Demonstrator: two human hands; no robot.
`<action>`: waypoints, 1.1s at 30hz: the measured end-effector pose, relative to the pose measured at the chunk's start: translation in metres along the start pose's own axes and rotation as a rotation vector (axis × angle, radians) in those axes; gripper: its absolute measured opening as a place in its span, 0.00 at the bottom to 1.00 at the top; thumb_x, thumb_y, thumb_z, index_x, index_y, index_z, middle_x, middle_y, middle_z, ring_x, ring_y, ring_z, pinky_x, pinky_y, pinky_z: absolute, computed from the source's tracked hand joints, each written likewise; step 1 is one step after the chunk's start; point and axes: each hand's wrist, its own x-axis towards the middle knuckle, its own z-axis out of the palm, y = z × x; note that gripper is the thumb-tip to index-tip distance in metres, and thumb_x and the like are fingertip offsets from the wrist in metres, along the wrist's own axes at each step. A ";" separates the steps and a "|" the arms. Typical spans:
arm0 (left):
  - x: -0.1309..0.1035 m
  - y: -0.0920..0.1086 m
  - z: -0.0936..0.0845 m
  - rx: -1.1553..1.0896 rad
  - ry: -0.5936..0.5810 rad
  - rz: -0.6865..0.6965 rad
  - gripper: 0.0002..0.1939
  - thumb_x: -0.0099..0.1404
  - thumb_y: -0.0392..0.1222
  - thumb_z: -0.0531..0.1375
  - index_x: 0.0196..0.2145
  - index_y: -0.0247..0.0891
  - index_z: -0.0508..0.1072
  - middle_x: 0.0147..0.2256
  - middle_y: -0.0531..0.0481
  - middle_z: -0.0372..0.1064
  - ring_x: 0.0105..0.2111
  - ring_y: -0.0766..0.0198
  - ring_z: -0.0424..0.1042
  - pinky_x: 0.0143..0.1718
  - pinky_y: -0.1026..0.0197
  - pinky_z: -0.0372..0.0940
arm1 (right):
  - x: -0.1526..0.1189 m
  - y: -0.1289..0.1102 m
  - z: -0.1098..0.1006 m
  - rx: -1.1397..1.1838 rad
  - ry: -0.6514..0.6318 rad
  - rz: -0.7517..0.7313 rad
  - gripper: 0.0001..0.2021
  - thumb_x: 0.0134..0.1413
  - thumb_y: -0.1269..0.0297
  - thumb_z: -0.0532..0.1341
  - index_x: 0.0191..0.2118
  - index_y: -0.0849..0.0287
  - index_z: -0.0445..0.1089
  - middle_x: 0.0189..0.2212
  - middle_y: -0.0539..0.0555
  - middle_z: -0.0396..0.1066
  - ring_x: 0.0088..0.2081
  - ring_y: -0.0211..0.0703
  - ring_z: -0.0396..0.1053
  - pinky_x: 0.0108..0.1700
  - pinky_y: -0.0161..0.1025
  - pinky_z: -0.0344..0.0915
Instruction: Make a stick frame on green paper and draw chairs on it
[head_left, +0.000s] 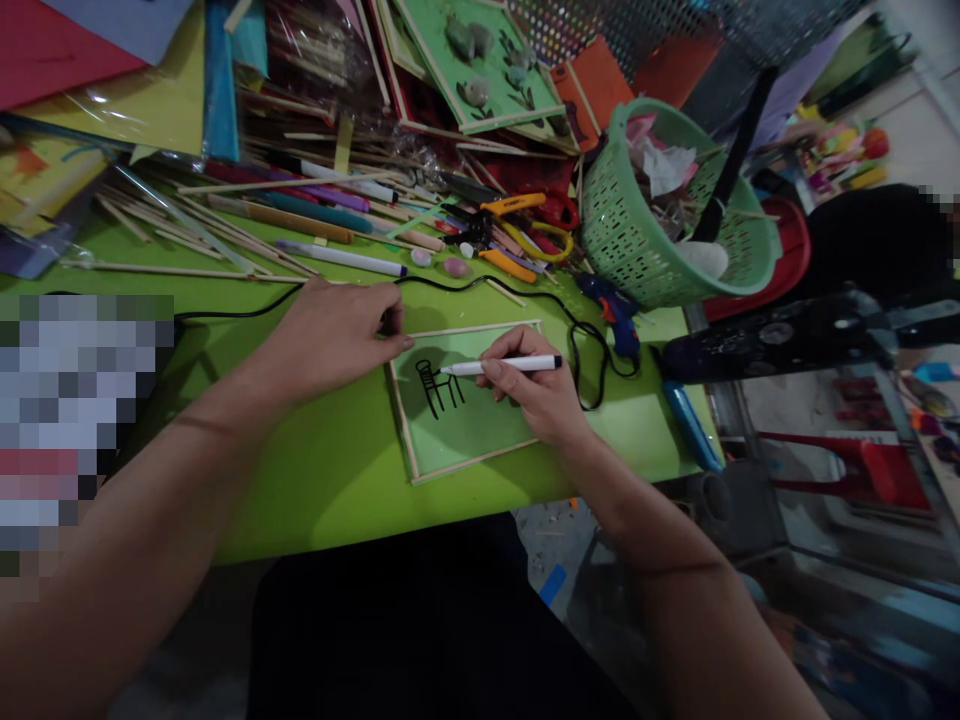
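A green card framed with thin wooden sticks (480,450) lies flat on the table. It bears a black line drawing of a chair (442,388). My right hand (532,385) is closed round a white marker pen (517,365), its tip at the drawing near the chair's back. My left hand (349,325) rests at the card's upper left corner, fingers curled and the thumb tip on the frame's edge; its other fingertips are partly hidden.
Behind my hands lie loose wooden sticks, pens (341,257), pliers (480,220) and scissors (544,240). A blue glue gun (615,318) with a black cord is right of the card, below a green basket (675,270). Finished-looking framed pictures (480,70) stack at the back.
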 end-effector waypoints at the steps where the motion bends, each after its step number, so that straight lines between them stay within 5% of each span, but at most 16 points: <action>1: 0.000 0.000 0.000 -0.013 0.006 0.001 0.13 0.65 0.54 0.58 0.40 0.44 0.74 0.38 0.46 0.80 0.41 0.47 0.78 0.47 0.48 0.64 | 0.000 0.001 0.000 0.012 -0.007 -0.006 0.14 0.59 0.52 0.74 0.37 0.55 0.74 0.28 0.47 0.77 0.26 0.33 0.68 0.27 0.33 0.63; 33: 0.000 0.001 -0.002 0.022 -0.021 0.003 0.14 0.67 0.54 0.57 0.41 0.43 0.73 0.37 0.46 0.78 0.39 0.48 0.76 0.46 0.48 0.63 | 0.001 -0.001 -0.001 -0.029 0.069 0.028 0.18 0.57 0.46 0.73 0.36 0.54 0.71 0.26 0.46 0.74 0.25 0.35 0.66 0.26 0.34 0.65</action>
